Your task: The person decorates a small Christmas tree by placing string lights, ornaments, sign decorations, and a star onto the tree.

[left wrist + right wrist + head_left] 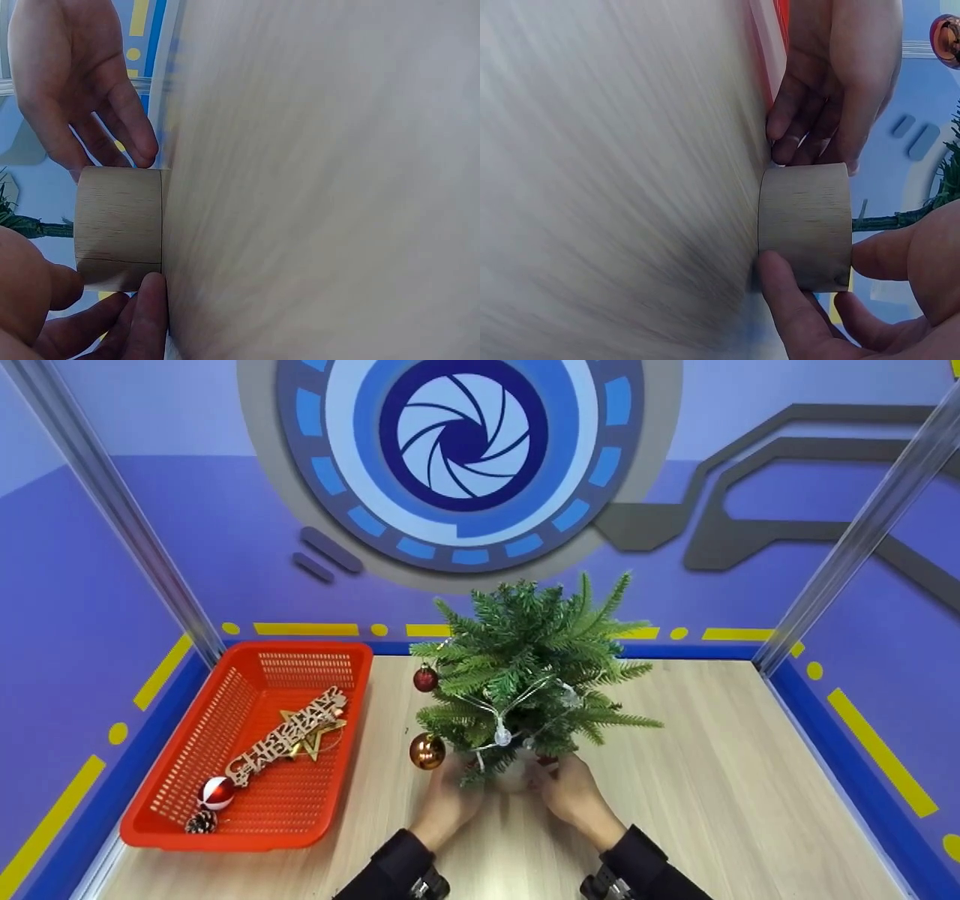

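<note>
A small artificial Christmas tree (525, 652) stands upright on the table, on a round wooden base (118, 214). My left hand (454, 795) holds the base from the left, thumb near its top edge and fingers low at its side. From the other side my right hand (877, 300) grips the same base between thumb and fingers. A light string with clear bulbs (502, 733) crosses the front branches. On the tree's left hang a dark red ball (425, 679) and a shiny gold ball (427, 751). Branches hide much of the base in the head view.
A red plastic basket (337, 802) stands on the left. In it lie a wooden lettered sign (259, 757), a gold star (307, 746), a red-and-white ball (217, 793) and a pine cone (201, 821). Printed panels with metal corner posts (847, 525) enclose the table.
</note>
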`<action>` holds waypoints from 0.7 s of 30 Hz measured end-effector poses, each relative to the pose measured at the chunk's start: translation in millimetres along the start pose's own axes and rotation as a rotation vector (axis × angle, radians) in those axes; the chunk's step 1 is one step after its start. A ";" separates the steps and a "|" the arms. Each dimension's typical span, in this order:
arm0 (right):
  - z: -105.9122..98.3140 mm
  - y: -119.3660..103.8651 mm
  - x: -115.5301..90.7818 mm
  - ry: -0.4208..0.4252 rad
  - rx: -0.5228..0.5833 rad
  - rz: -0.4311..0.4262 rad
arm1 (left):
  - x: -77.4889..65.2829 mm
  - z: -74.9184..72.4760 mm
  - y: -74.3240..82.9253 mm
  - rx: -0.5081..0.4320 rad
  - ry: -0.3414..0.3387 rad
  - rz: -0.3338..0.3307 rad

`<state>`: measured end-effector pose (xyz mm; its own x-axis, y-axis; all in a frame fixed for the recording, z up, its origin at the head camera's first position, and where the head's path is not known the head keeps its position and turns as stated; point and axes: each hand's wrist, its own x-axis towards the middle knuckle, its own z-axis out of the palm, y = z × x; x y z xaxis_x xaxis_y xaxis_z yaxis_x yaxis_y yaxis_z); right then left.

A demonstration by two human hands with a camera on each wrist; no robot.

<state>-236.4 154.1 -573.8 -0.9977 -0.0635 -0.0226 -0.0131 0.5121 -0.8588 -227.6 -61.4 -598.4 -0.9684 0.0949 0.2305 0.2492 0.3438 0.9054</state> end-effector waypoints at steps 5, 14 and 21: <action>-3.7 2.0 -2.3 -0.021 0.016 0.008 | -1.3 2.4 2.4 -0.057 0.018 -0.002; -20.7 3.5 -12.6 0.020 0.010 0.055 | -23.5 -13.6 21.7 0.322 -0.031 0.044; -44.9 5.0 -19.2 0.025 0.064 0.088 | -62.2 -44.8 56.8 0.660 0.055 0.079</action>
<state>-220.2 196.3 -554.7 -0.9962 0.0015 -0.0871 0.0781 0.4590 -0.8850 -153.5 -89.7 -545.4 -0.9417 0.1013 0.3209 0.2540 0.8394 0.4805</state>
